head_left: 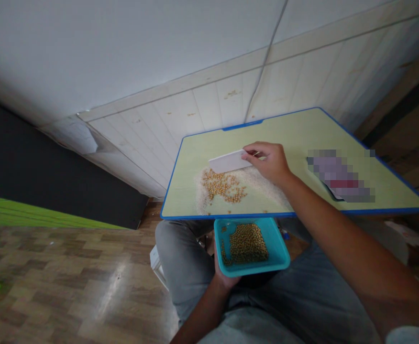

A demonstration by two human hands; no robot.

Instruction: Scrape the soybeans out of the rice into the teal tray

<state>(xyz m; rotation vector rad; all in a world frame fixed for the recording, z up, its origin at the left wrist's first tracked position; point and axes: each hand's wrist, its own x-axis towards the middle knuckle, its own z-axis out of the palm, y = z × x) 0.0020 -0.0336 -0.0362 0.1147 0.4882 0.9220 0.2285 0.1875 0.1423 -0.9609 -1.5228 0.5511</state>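
**Golden beans (224, 186) beside a white card (227, 162)**

Small, round and glossy, the beans lie in a ragged patch among fine white grains (202, 197) on the pale-green, blue-rimmed bench (295, 131). The right hand (267, 160), nearly closed, pinches the flat card's end. The left hand (227, 281), partly curled, supports a turquoise tray (278, 239) of darker-looking beans below the bench's edge.

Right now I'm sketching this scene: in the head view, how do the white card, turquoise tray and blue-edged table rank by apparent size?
1. Blue-edged table, clearly largest.
2. Turquoise tray, though being nearer probably exaggerates its lead over the card.
3. White card, its end partly covered by the right hand.
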